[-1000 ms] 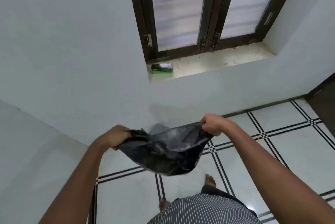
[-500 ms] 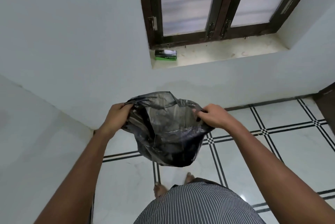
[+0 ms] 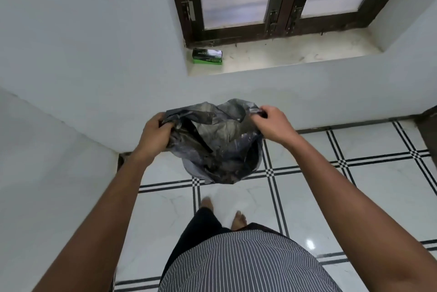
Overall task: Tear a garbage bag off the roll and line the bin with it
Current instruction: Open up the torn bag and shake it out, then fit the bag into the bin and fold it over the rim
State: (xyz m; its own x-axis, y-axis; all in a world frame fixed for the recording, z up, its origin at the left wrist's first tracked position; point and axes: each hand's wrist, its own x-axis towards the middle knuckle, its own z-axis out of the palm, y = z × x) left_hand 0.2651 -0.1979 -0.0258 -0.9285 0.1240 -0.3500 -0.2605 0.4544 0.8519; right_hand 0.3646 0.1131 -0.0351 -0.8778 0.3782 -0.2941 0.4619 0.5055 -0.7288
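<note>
Below the sill (image 3: 295,55), the black bag (image 3: 217,147) hangs in mid-air over the tiled floor (image 3: 378,185), its mouth partly spread; the left hand (image 3: 155,135) holds a closed grip on one rim and the right hand (image 3: 272,123) pinches the opposite rim. A green box (image 3: 207,56) sits on the sill's left end; no bin is in view. Recommended: keep both rims held and draw them apart evenly to open the mouth fully before fitting.

I see white print on the green-and-black box (image 3: 207,56) lying on the window sill (image 3: 295,55), but I can't read it
</note>
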